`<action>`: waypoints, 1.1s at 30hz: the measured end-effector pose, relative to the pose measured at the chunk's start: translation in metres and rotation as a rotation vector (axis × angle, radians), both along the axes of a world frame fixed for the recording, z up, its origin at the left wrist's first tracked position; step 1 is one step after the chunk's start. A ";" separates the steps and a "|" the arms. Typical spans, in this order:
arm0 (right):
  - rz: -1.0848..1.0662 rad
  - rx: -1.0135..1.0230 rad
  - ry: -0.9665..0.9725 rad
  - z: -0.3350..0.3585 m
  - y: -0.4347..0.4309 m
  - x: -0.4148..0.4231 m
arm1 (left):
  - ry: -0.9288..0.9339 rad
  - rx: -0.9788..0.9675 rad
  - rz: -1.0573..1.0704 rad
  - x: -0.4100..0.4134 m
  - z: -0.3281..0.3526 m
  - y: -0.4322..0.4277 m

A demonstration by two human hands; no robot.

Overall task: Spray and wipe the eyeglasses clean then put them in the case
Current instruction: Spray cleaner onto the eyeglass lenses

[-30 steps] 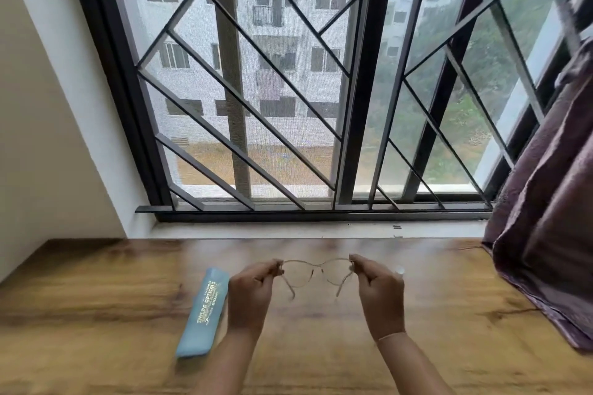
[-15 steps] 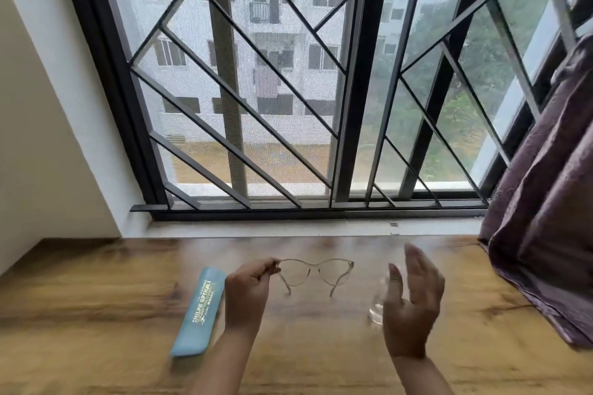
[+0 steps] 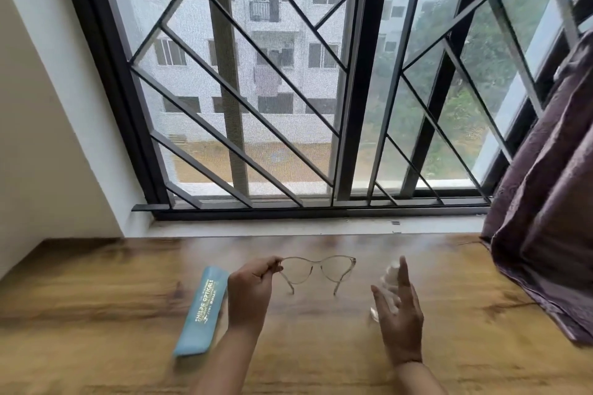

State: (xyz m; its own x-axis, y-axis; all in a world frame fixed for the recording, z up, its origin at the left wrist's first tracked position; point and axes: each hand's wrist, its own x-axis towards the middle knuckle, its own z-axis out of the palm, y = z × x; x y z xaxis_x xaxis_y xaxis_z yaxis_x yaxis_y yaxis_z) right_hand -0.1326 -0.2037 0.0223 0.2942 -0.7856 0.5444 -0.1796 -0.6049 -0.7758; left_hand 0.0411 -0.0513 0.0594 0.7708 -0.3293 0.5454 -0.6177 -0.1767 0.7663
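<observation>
Thin clear-framed eyeglasses point(image 3: 319, 269) hang above the wooden table point(image 3: 96, 298), temples unfolded and pointing toward me. My left hand point(image 3: 252, 290) pinches their left hinge corner. My right hand point(image 3: 399, 311) is open beside them, fingers spread, close around a small clear spray bottle point(image 3: 386, 282) that stands on the table and is partly hidden and blurred behind the fingers. I cannot tell whether the fingers touch it. A light blue glasses case point(image 3: 202, 308) with gold lettering lies flat just left of my left forearm.
A barred window point(image 3: 288, 105) with a white sill point(image 3: 288, 229) runs along the table's far edge. A purple curtain point(image 3: 545, 218) drapes over the table's right end. A cream wall point(image 3: 38, 137) stands on the left.
My right hand has let go of the glasses' right side and moved right to the spray bottle, opening. The left hand keeps holding the glasses in place.
</observation>
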 end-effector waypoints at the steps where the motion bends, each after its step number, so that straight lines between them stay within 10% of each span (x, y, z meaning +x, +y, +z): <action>1: -0.003 0.036 -0.019 0.005 0.000 -0.001 | -0.007 0.001 0.009 0.001 -0.001 0.001; 7: 0.565 0.676 -0.688 0.077 0.017 -0.009 | -0.020 0.004 0.017 0.001 -0.002 0.001; 12: 1.041 0.766 -0.732 0.111 0.027 -0.016 | -0.014 0.008 0.021 -0.001 -0.002 0.002; 16: 0.899 0.697 -0.640 0.113 0.038 -0.015 | -0.003 0.007 0.019 -0.002 -0.001 0.000; 22: 0.239 -0.229 0.043 0.098 0.086 -0.009 | -0.031 -0.006 0.048 -0.009 -0.003 0.001; 33: 0.210 -0.209 0.269 0.078 0.106 -0.011 | -0.111 0.009 0.043 -0.015 0.001 -0.002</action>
State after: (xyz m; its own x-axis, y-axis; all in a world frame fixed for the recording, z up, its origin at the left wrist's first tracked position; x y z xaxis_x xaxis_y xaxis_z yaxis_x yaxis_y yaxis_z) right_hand -0.1433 -0.0978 0.1006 0.5904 -0.5735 0.5679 -0.2147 -0.7899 -0.5745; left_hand 0.0261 -0.0528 0.0606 0.7196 -0.3021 0.6252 -0.6901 -0.2113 0.6922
